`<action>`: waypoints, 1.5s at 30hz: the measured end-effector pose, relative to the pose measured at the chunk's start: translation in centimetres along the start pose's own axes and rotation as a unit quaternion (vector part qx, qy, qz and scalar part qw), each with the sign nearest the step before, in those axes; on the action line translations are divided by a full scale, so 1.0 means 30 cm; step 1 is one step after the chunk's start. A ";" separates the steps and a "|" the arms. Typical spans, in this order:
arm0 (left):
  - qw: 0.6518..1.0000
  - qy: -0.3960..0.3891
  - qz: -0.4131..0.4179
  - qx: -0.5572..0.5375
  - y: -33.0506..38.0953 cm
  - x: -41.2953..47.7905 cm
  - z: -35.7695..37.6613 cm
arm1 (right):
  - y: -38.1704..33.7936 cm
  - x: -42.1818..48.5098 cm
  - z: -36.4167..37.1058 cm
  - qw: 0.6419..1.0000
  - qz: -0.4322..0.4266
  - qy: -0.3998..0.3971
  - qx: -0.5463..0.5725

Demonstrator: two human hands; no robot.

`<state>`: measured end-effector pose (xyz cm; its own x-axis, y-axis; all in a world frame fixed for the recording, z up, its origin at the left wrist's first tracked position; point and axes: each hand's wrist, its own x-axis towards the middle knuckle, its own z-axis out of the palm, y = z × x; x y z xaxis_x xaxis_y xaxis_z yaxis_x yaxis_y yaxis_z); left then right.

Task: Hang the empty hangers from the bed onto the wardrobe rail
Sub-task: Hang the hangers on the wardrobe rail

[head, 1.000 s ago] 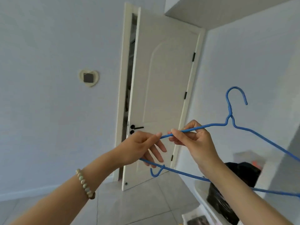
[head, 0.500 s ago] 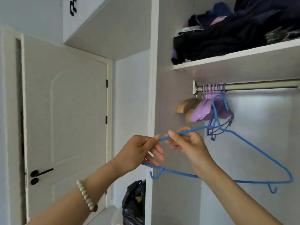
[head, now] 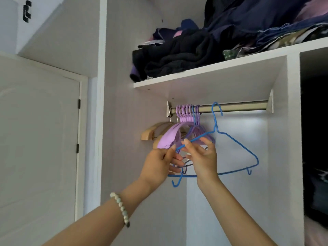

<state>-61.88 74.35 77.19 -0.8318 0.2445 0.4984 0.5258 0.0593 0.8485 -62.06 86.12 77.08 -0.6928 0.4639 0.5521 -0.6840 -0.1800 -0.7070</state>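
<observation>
Wire, thin and coated in bright blue, is making up the hanger (head: pixel 216 129): a triangular frame with a twisted neck, a curved hook at the top and two small hooks dangling under its bottom bar. Both hands are clamping it. The right hand (head: pixel 204 160) is pinching the left shoulder wire between thumb and forefinger, and the left hand (head: pixel 159 164) is gripping the left corner with curled fingers. The hanger is sitting inside the wardrobe with its hook crossing the smooth metal rail (head: pixel 239 107); whether the hook is resting on the rail I cannot tell.

At the rail's left end, purple plastic hangers (head: pixel 184 110) are hanging bunched together, with pale wooden hangers (head: pixel 150 134) just beside them and a few more thin wire ones tangled in behind. A flat white shelf (head: pixel 213 71) above is carrying soft, rumpled dark clothes (head: pixel 186 54). A bead bracelet (head: pixel 120 206) is circling the left wrist. A white panelled door (head: pixel 39 139) is standing to the left.

The hands are covering part of the bottom bar and the left corner, and the compartment on the right is too dark to make out.
</observation>
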 end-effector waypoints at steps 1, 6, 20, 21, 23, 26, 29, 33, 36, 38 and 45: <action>1.000 0.002 -0.002 -0.012 -0.001 0.027 0.023 | 0.004 0.032 -0.011 1.000 -0.008 -0.001 -0.007; 0.999 -0.021 -0.016 0.039 -0.027 0.163 0.095 | 0.026 0.180 -0.067 0.999 -0.013 -0.005 -0.043; 0.993 -0.052 -0.036 0.101 -0.045 0.370 0.177 | 0.115 0.474 -0.112 0.996 0.053 -0.041 -0.061; 0.992 -0.051 -0.041 0.106 -0.044 0.373 0.177 | 0.121 0.481 -0.111 0.995 0.060 -0.048 -0.062; 0.991 -0.048 -0.051 0.112 -0.046 0.370 0.173 | 0.141 0.485 -0.111 0.993 0.078 -0.060 -0.065; 0.988 -0.041 -0.058 0.136 -0.061 0.353 0.154 | 0.167 0.468 -0.115 0.988 0.071 -0.081 -0.107; 0.986 -0.027 -0.060 0.153 -0.070 0.331 0.122 | 0.177 0.445 -0.129 0.987 0.055 -0.077 -0.131; 0.988 -0.006 -0.050 0.149 -0.048 0.291 0.063 | 0.161 0.409 -0.145 0.983 0.013 -0.011 -0.181; 0.986 0.003 -0.029 0.164 -0.025 0.239 -0.001 | 0.126 0.375 -0.138 0.979 -0.036 -0.016 -0.202; 0.984 0.005 -0.022 0.174 -0.006 0.198 -0.052 | 0.105 0.357 -0.123 0.975 -0.056 -0.027 -0.213; 0.979 0.041 0.017 0.199 0.079 0.047 -0.286 | -0.004 0.204 0.045 0.960 -0.103 -0.101 -0.238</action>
<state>-63.33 66.51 81.42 -0.8155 0.1754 0.5515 0.5675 0.4287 0.7030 -66.53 87.82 81.14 -0.6165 0.2605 0.7430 -0.6630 0.3374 -0.6683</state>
